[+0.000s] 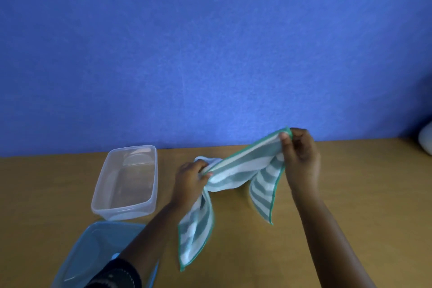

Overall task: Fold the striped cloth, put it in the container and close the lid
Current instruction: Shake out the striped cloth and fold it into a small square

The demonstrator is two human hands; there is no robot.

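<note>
Up above the wooden table (327, 194), the striped cloth (243, 168) hangs stretched between both hands. At about nine o'clock of it, the left hand (190, 176) has its fingers pinching one bunched end; at two o'clock, the right hand (301, 156) has its fingers pinching a green-edged corner. Well apart toward nine o'clock stands the clear container (127, 182), open, with its blue lid (93, 252) lying just beside it at six o'clock.

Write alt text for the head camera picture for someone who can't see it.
Two hands, left and right, hold a green-and-white striped cloth stretched above a wooden table. To the left sit an open clear container and, nearer, its blue lid.
</note>
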